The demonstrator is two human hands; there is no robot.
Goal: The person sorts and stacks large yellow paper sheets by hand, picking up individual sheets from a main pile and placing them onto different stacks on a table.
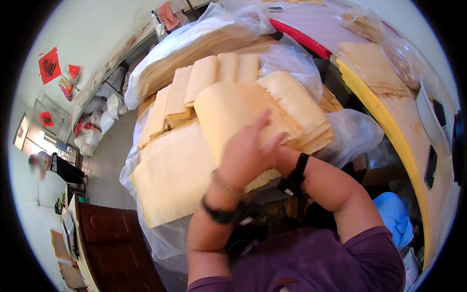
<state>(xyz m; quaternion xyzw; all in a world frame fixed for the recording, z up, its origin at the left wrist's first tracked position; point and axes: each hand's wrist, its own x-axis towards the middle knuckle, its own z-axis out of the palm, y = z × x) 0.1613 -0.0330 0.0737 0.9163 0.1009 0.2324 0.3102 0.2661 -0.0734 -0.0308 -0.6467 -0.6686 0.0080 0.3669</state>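
Pale yellow, thin sheets lie in stacks and folded bundles (199,78) on the central work surface. A broad curled sheet (221,104) lies over them, beside a ragged-edged stack (296,107) on the right. My left hand (245,148) is over the curled sheet, open with fingers stretched, slightly blurred. My right hand (277,156) is just behind it, close to the same sheet, mostly hidden by the left hand; its grip cannot be made out.
Plastic-wrapped stacks (175,46) are behind. A yellow-edged table (404,146) on the right holds bags, a white basin and a phone (430,165). A person (61,168) stands at far left, near a brown wooden cabinet (112,238). A floor aisle (102,180) runs alongside.
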